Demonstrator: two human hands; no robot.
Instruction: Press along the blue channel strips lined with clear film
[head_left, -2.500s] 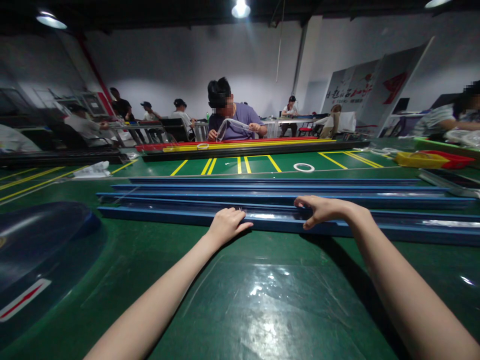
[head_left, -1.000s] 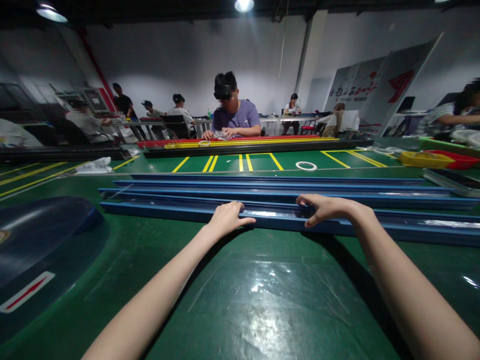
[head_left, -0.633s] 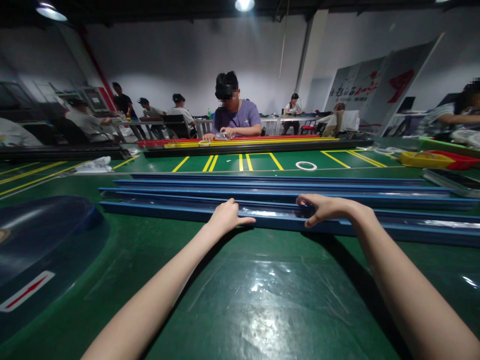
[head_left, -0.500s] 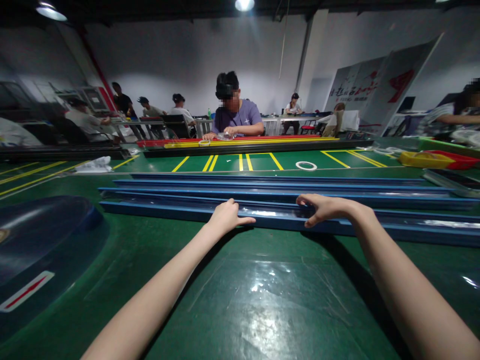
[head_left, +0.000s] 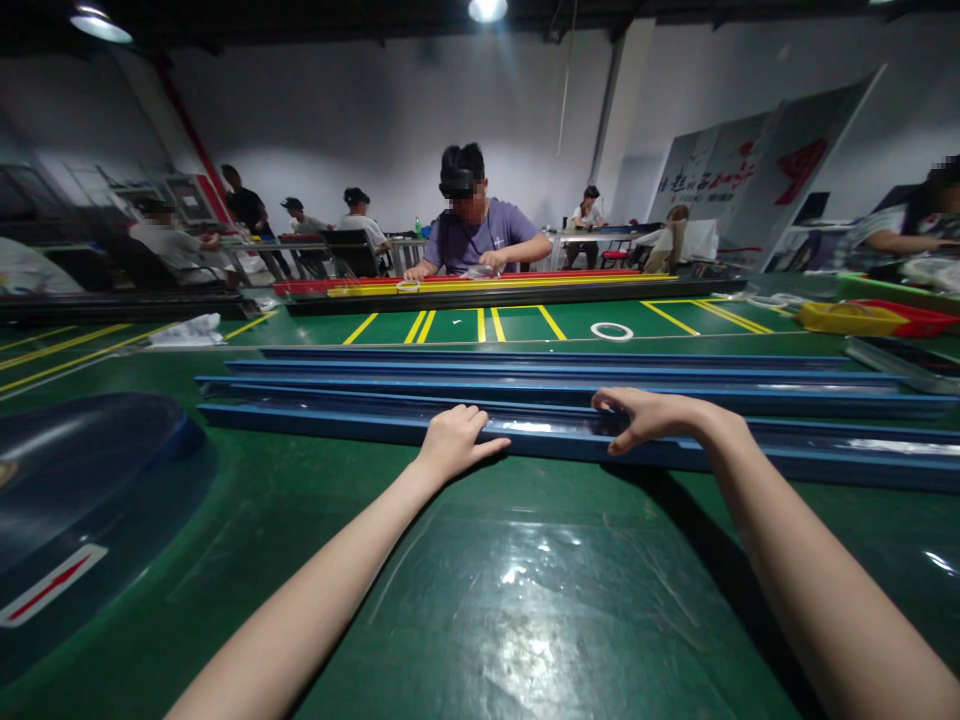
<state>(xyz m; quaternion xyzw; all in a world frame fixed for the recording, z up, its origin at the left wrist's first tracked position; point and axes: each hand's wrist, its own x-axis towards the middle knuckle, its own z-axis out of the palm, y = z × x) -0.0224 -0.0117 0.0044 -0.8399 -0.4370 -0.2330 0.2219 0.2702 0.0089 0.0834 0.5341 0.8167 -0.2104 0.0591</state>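
Several long blue channels lie across the green table. My left hand (head_left: 456,440) rests on the nearest blue channel (head_left: 322,422), its fingers over the channel and its thumb stretched out along the near wall. Further right, my right hand (head_left: 637,415) spans the same channel, fingers curved over the far wall and thumb at the near wall, with a gap between them. Behind lie more blue channels (head_left: 795,388), roughly parallel to the nearest one.
Beyond lie a white ring (head_left: 612,331), yellow strips (head_left: 525,283) and a black bar (head_left: 525,298). A dark blue rounded object (head_left: 97,480) is at left, a yellow tray (head_left: 851,319) at right. A person in purple (head_left: 484,235) sits opposite.
My left hand has shifted slightly down, and its fingers look more spread over the channel. My right hand has hardly moved. The person opposite has moved slightly right.
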